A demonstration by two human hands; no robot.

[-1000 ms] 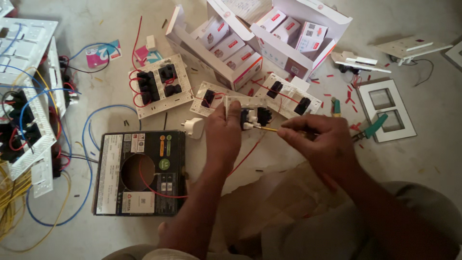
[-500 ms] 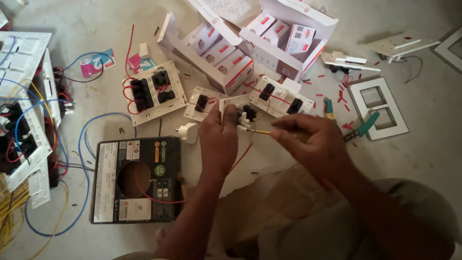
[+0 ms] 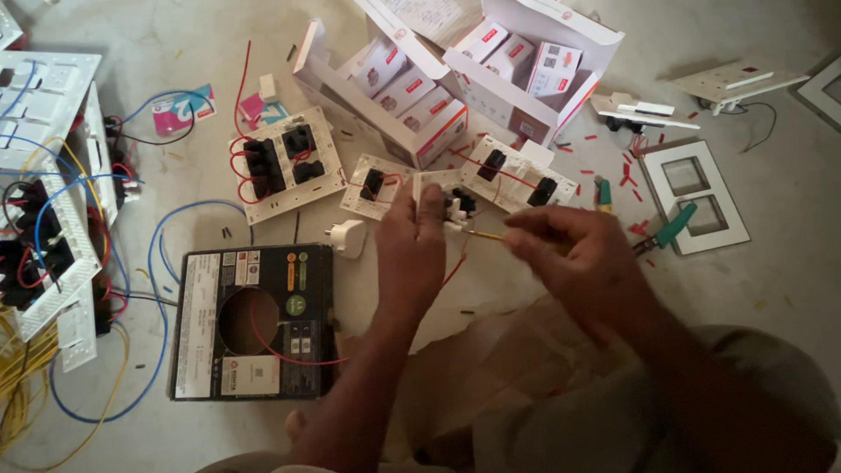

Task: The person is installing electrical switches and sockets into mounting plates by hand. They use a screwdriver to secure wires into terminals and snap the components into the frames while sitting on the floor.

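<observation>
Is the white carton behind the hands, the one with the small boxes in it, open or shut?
Open. The white carton has its lid flaps folded back, and rows of small white-and-red boxes show inside. It lies on the floor beyond the left hand.

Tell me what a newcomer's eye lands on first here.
At centre, the left hand holds a small white switch plate while the right hand works a yellow-shafted screwdriver into it. Above sits an open carton of red-and-white boxes; tangled blue and yellow wires sprawl at left.
</observation>
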